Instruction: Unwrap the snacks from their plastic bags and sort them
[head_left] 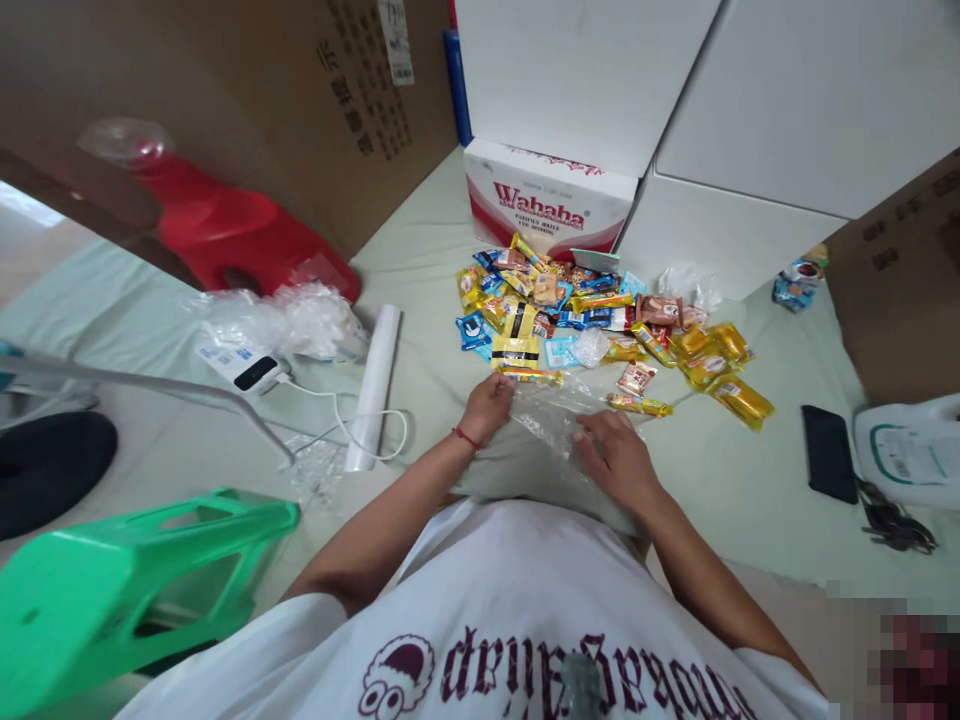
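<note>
While both hands are working on a clear plastic bag (551, 415) lying on the pale green sheet (420, 260) just in front of the person, the left hand (487, 405) is curling loosely, its fingers pinching the bag's upper left edge. A thin red string is circling that wrist. The right hand (615, 455) is lying flatter, fingers spread and pressing down on the bag's crinkled right side. The two hands are sitting apart, with the glossy, wrinkled film stretching between them.

Far left, a green plastic stool (142, 580) is lying tipped over, smooth and moulded. Beyond it, a red plastic stool (240, 235) is standing beside crumpled clear wrapping (292, 320). A white power bank (244, 365) is trailing a white cable past a white cylindrical roll (373, 385). Just beyond the bag, a heap of snack packets (592, 325) in shiny blue, yellow and orange foil is spreading towards a red-and-white Wahaha carton (547, 200). Further right, a flat black phone (829, 452) is resting near a white device (911, 450).
</note>
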